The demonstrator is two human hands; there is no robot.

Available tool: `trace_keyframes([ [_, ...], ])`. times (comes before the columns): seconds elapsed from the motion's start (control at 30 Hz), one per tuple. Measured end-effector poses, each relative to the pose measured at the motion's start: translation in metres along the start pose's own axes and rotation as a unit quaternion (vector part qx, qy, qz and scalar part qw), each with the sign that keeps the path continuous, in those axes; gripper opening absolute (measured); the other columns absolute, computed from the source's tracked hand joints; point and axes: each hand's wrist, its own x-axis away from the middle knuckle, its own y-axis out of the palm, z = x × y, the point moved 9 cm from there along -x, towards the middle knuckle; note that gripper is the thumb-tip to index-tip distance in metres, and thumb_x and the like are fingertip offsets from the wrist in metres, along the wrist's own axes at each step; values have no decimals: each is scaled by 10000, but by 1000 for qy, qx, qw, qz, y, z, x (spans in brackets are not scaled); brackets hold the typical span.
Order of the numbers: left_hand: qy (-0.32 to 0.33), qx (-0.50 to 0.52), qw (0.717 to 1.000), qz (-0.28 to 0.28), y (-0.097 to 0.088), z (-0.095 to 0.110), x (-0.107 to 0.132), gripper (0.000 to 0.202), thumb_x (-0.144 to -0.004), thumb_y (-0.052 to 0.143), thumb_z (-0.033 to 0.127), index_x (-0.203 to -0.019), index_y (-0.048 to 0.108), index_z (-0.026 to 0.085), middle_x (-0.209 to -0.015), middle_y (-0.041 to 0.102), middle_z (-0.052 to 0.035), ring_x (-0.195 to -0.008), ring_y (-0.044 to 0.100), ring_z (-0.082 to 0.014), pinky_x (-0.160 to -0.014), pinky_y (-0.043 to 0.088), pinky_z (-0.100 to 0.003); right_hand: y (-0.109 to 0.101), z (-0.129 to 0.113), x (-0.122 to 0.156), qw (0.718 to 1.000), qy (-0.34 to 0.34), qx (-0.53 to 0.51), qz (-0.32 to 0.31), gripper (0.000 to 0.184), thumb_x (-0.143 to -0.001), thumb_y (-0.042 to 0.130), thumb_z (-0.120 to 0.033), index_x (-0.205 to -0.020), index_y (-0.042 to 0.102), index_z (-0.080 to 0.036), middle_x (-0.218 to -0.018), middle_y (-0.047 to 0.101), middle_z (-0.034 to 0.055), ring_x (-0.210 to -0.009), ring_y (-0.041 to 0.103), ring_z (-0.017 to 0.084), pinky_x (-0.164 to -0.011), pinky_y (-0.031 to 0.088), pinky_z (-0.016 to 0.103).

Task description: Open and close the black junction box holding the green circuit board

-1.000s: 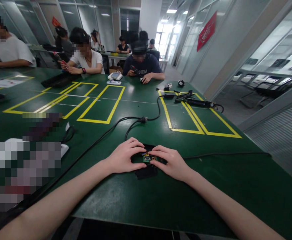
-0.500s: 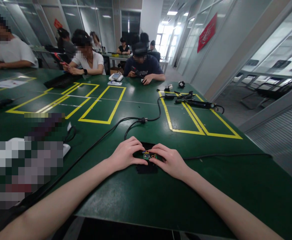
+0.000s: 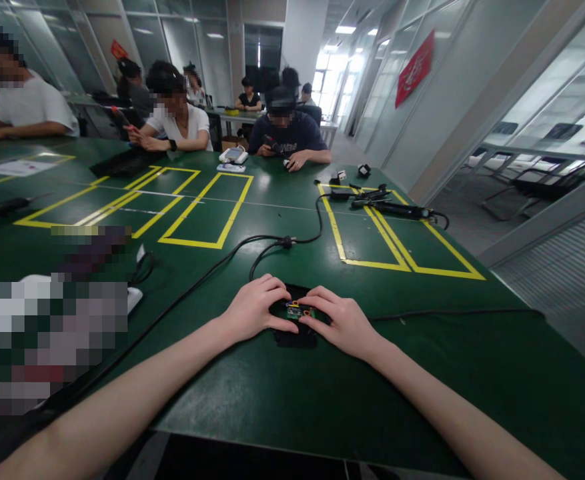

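A small green circuit board (image 3: 297,312) with coloured wires or coils on it sits between my two hands, just above or in a black, flat casing (image 3: 296,339). My left hand (image 3: 257,305) grips the board's left side, thumb at the near edge and fingers at the far edge. On the right side, my right hand (image 3: 341,321) pinches it the same way, its fingertips close to an orange ring-shaped coil. Parts of the casing and the board's outer ends are hidden behind my fingers.
A black cable (image 3: 212,270) with a plug (image 3: 287,242) crosses the green table (image 3: 252,400). Another cable (image 3: 452,312) runs right. Black tools (image 3: 392,208) lie at the back right, beyond yellow tape outlines (image 3: 375,265). Several people sit across the table, one in a dark shirt (image 3: 302,140).
Hardly anything differs. Both hands keep the same hold on the circuit board, and the whole view has shifted by a few pixels.
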Motion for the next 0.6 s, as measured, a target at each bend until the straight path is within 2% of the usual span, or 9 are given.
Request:
trace_keyframes([
  [0.13, -4, 21, 1000, -7, -1, 1, 1, 367, -895, 776, 520, -1032, 722, 184, -1062, 703, -64, -963, 652, -223, -812, 527, -322, -2, 5, 0, 1000, 12, -21, 16, 224, -979, 670, -329, -1180, 709, -240, -1157, 728, 75, -949, 748, 204, -810, 621, 328],
  [0.27, 0, 54, 999, -7, -3, 3, 4, 231, -1000, 669, 408, -1063, 722, 192, -1075, 690, -60, -980, 666, -206, -827, 533, -306, -4, 5, 0, 999, 9, -51, 15, 347, -901, 759, -361, -1216, 695, -230, -1169, 727, 88, -988, 746, 226, -833, 618, 344],
  [0.33, -5, 67, 998, -11, -2, 2, 5, 223, -1016, 638, 403, -1064, 723, 202, -1069, 676, -56, -957, 672, -192, -820, 539, -295, -4, 4, 0, 998, 10, -61, 8, 377, -876, 778, -341, -1228, 694, -233, -1153, 736, 81, -979, 746, 223, -829, 615, 336],
  [0.5, -32, 52, 998, -19, -1, -5, 9, 215, -1039, 576, 361, -1047, 723, 204, -1002, 644, -35, -822, 659, -149, -740, 529, -254, -5, 3, 0, 998, 19, -67, -2, 292, -899, 709, -252, -1189, 717, -230, -1104, 749, 65, -906, 749, 196, -782, 613, 304],
  [0.6, -37, 33, 998, -31, 2, -6, 8, 205, -1051, 542, 314, -1044, 715, 205, -984, 658, -27, -806, 661, -146, -720, 516, -244, -5, 3, 0, 998, 18, -63, 2, 260, -918, 672, -243, -1173, 717, -221, -1103, 746, 70, -894, 748, 193, -768, 613, 301],
])
